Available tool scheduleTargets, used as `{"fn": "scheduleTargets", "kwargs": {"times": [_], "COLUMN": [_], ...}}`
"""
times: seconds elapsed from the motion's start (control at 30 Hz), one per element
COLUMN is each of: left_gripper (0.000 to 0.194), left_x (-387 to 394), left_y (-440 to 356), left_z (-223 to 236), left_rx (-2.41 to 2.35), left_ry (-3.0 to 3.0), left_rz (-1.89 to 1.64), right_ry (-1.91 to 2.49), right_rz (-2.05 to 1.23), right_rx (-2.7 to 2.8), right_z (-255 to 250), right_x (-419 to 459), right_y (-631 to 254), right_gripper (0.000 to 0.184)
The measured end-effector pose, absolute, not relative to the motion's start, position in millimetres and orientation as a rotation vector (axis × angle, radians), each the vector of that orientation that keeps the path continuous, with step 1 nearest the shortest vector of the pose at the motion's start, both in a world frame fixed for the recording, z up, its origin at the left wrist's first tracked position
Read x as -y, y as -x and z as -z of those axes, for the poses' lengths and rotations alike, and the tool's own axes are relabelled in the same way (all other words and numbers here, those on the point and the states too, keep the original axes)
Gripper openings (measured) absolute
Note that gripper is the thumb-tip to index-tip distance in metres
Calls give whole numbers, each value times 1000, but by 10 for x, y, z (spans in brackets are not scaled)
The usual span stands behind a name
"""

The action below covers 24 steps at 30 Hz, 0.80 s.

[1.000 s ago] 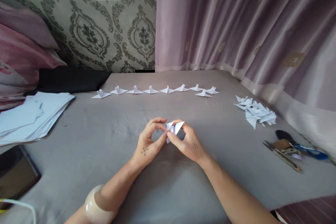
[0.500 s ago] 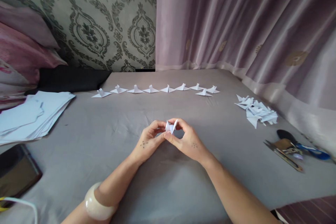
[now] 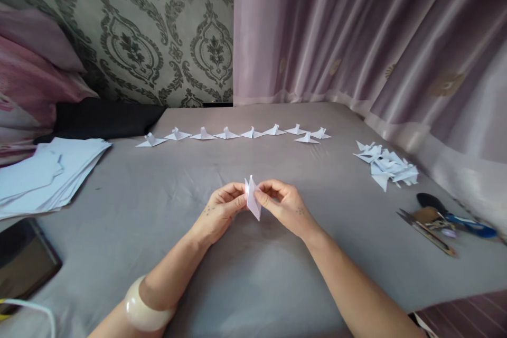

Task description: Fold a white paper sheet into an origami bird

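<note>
A small folded piece of white paper (image 3: pixel 253 202) stands between my two hands, above the middle of the grey cloth surface. My left hand (image 3: pixel 222 206) pinches its left side between thumb and fingers. On the right side, the thumb and fingertips of my right hand (image 3: pixel 287 206) grip it as well. Its near flap faces me, pointed at top and bottom; the folds behind are partly hidden. Beyond my hands runs a row of folded white paper cranes (image 3: pixel 226 133), their wings spread on the cloth.
At left lie a stack of white paper sheets (image 3: pixel 83 163) and a dark tablet-like device (image 3: pixel 27 259). To the right are a heap of folded white paper pieces (image 3: pixel 390 165), blue-handled scissors (image 3: pixel 473 226) and a pencil-like stick (image 3: pixel 433 240). A pink curtain (image 3: pixel 317 26) hangs behind.
The folded paper has turned in my fingers: its two flaps stood apart before, and now one flat pointed flap faces me. Both hands still grip it.
</note>
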<state>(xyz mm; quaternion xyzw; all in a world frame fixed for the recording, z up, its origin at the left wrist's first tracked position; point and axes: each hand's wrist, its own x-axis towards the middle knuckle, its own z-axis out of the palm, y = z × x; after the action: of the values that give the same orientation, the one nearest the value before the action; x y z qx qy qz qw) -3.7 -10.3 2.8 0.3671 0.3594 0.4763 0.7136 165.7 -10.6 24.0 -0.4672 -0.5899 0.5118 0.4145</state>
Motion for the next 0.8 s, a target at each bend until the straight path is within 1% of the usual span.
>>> {"fn": "scheduleTargets", "kwargs": {"times": [0.23,0.4,0.6,0.8], "left_gripper": [19,21,24,25], "left_x": [103,117,140,138], "left_y": [35,7,1,33], "left_z": [-20,-79,-149,-124], "left_rx": [-837,-998,-1096,-1047], "left_ry": [-848,-876,-996,-929], "left_rz": [-1038,-1115,-1134,-1068], "right_ry": [1268,1203,1242,1185], "right_rz": [-1265,-1218,-1278,-1567], "right_rx": [1437,1555,1535,1358], "right_z": [-148,-200,-264,-151], "right_x": [85,121,143,68], "right_y": [-1622,-1617,-1612,-1652], "right_gripper": [21,15,20,22]}}
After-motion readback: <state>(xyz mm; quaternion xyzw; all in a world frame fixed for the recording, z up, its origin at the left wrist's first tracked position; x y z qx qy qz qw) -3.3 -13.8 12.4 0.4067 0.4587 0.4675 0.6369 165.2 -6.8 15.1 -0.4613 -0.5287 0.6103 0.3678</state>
